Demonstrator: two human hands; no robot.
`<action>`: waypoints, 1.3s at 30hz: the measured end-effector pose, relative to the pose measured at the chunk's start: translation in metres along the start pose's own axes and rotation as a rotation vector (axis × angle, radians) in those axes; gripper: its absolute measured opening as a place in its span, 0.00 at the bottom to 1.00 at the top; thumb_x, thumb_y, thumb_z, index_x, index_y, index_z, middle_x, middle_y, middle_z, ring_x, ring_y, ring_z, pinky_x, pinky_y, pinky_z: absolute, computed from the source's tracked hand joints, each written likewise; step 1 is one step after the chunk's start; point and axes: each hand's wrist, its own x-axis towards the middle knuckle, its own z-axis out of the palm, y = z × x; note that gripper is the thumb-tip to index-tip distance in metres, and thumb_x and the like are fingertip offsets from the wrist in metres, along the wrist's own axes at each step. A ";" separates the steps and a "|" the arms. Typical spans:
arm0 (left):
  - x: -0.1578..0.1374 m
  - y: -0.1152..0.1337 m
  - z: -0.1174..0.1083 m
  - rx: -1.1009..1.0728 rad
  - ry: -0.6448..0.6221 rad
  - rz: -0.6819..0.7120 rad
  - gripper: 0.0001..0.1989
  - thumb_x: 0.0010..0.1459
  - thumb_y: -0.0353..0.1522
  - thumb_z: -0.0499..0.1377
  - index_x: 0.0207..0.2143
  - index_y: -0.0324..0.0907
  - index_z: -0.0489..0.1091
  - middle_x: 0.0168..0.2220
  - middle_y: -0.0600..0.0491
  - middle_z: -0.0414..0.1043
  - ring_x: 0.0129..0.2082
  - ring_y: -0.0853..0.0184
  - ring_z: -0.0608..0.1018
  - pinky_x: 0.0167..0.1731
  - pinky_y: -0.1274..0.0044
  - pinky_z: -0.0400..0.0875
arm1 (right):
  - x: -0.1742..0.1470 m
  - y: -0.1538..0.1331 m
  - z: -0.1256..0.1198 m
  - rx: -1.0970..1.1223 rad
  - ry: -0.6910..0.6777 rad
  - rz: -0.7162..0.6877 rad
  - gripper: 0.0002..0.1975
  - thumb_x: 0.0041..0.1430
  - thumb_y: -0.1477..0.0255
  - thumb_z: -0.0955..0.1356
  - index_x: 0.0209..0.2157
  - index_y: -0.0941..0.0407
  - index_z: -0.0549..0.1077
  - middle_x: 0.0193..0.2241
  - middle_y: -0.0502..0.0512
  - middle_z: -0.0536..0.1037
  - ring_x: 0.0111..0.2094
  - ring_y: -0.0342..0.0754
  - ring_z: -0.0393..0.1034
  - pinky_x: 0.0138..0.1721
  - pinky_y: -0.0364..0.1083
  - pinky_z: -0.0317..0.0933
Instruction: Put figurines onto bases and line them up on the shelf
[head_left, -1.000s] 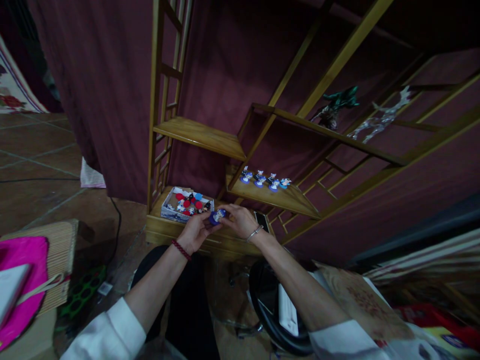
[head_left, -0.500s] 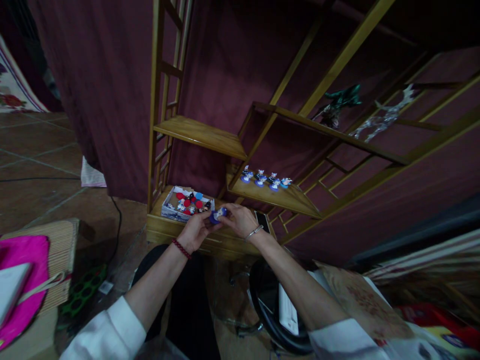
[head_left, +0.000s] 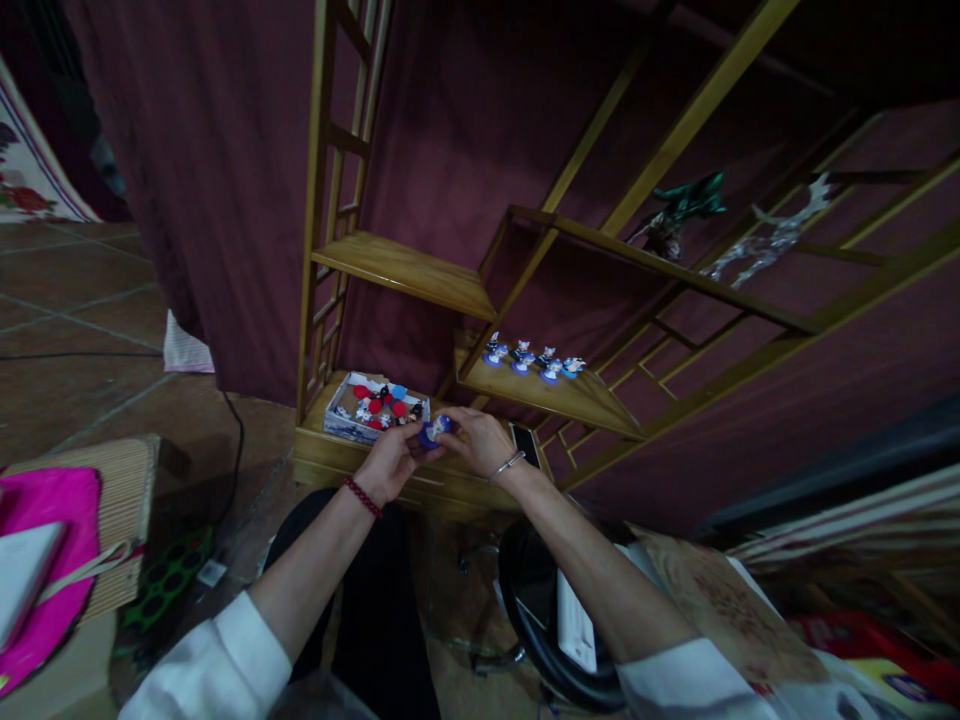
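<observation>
Between my two hands is a small blue-and-white figurine [head_left: 435, 430] on a round blue base. My left hand [head_left: 391, 462] grips its base from the left. The fingers of my right hand [head_left: 480, 440] close on its right side. Just behind my left hand, an open box [head_left: 352, 428] holds several figurines with red, blue and black parts. On the small shelf [head_left: 510, 385] beyond my right hand, several similar figurines [head_left: 523, 362] stand in short rows, most with blue bases.
The wooden shelf unit [head_left: 405, 270] rises in front of a dark red curtain. A dark phone [head_left: 525, 443] lies by my right wrist. A green ornament [head_left: 686, 205] and a clear deer-shaped ornament [head_left: 780, 235] stand higher right. A black stool [head_left: 517, 570] is below my right arm.
The view has shifted very slightly. Both hands keep hold of the figurine in nearly the same place.
</observation>
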 end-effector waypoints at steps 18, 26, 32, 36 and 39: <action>-0.003 -0.001 -0.002 -0.043 -0.006 -0.007 0.07 0.53 0.25 0.50 0.30 0.34 0.67 0.28 0.48 0.72 0.29 0.68 0.75 0.37 0.67 0.70 | 0.003 0.004 0.005 0.092 0.017 -0.196 0.14 0.52 0.77 0.64 0.42 0.56 0.69 0.36 0.56 0.73 0.38 0.46 0.66 0.41 0.45 0.60; 0.000 -0.001 -0.004 -0.055 0.010 -0.007 0.06 0.52 0.25 0.50 0.30 0.34 0.66 0.28 0.48 0.72 0.29 0.68 0.74 0.37 0.67 0.70 | 0.006 0.004 0.007 0.058 -0.005 -0.200 0.14 0.52 0.78 0.63 0.42 0.57 0.68 0.37 0.56 0.73 0.39 0.46 0.66 0.42 0.46 0.60; 0.005 -0.001 -0.007 -0.045 0.036 0.001 0.06 0.52 0.24 0.50 0.30 0.35 0.66 0.27 0.48 0.72 0.27 0.68 0.74 0.34 0.70 0.71 | 0.008 0.002 0.011 0.091 -0.002 -0.183 0.15 0.51 0.77 0.64 0.43 0.58 0.66 0.39 0.57 0.72 0.41 0.46 0.65 0.44 0.46 0.58; 0.007 -0.001 -0.009 -0.037 0.050 0.011 0.06 0.52 0.24 0.50 0.30 0.34 0.66 0.27 0.47 0.72 0.27 0.68 0.74 0.32 0.71 0.72 | 0.010 -0.001 0.011 0.137 -0.001 -0.158 0.14 0.51 0.75 0.64 0.42 0.56 0.67 0.38 0.55 0.71 0.40 0.45 0.65 0.43 0.45 0.59; 0.006 -0.001 -0.010 -0.047 0.065 0.018 0.06 0.51 0.23 0.50 0.30 0.34 0.66 0.27 0.48 0.71 0.27 0.68 0.74 0.32 0.70 0.72 | 0.010 -0.003 0.012 0.145 0.008 -0.137 0.13 0.52 0.75 0.64 0.42 0.56 0.67 0.38 0.55 0.71 0.40 0.45 0.65 0.43 0.45 0.59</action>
